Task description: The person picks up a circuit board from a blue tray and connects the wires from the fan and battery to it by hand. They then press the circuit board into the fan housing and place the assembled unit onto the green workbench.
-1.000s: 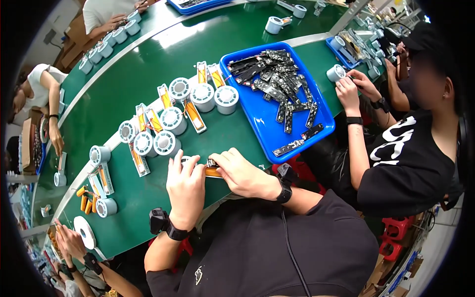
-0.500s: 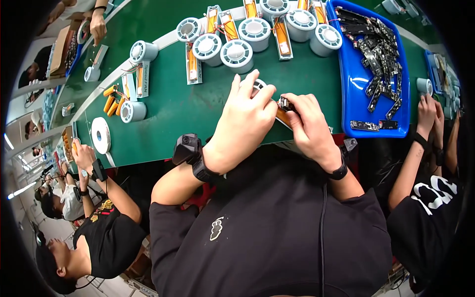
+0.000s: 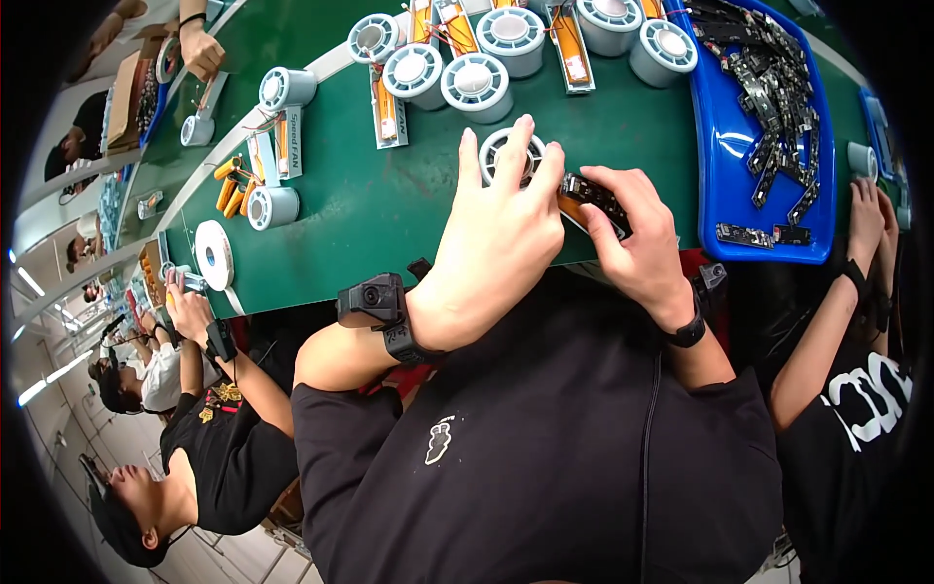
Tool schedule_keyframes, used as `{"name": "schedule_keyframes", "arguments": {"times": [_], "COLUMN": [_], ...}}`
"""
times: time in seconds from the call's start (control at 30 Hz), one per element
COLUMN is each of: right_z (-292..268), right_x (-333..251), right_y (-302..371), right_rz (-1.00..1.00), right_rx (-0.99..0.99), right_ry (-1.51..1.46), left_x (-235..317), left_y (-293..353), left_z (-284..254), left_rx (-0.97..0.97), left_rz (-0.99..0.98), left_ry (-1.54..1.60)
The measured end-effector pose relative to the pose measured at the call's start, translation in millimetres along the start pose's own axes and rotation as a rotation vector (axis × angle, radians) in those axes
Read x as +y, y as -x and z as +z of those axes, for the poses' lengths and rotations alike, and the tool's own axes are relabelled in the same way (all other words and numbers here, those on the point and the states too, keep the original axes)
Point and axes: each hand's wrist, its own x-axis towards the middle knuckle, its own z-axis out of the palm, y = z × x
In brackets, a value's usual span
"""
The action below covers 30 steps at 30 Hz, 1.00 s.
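Observation:
My left hand [image 3: 498,229] lies palm down over a pale blue-grey handheld fan [image 3: 489,154], its fingers spread across the round slotted head. The thumb is hidden. Beside it, my right hand [image 3: 637,229] pinches a black circuit board [image 3: 595,198] between thumb and fingers. The board sits over the fan's handle, where part of an orange battery [image 3: 574,210] shows below it. Whether the board rests in the handle or just above it, I cannot tell. Most of the handle is covered by my hands.
Several similar fans [image 3: 477,86] with orange batteries stand ahead. A blue tray [image 3: 715,195] of black circuit boards lies at right. At left are a white tape roll [image 3: 214,255], loose orange cells [image 3: 232,195] and more fans [image 3: 272,207]. Co-workers sit on both sides.
My left fingers have spread wider, and more of the fan head shows between them. My right hand has shifted slightly right, with more of the black board in sight. The whole view has moved slightly.

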Motion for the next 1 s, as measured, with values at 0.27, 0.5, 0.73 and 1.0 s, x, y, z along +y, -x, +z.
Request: {"name": "schedule_keyframes", "arguments": {"times": [0.27, 0.5, 0.73, 1.0], "right_z": [-6.7, -8.8, -6.3, -3.4], "right_x": [-3.1, -10.4, -16.7, -27.4], "right_y": [-3.1, -14.0, -9.0, -0.2], "right_rz": [0.104, -0.009, -0.036, -0.018], "right_rx": [0.001, -0.024, -0.076, -0.156], "right_ry": [-0.033, 0.027, 0.193, 0.318], "left_x": [-31.8, -39.1, -38.0, -39.1], "left_y": [14.0, 18.8, 21.0, 16.4], "left_z": [33.8, 31.1, 38.7, 41.7], "left_rx": [0.299, 0.380, 0.461, 0.429], "left_rz": [0.168, 0.174, 0.207, 0.204], "left_ry": [0.172, 0.334, 0.309, 0.278]}}
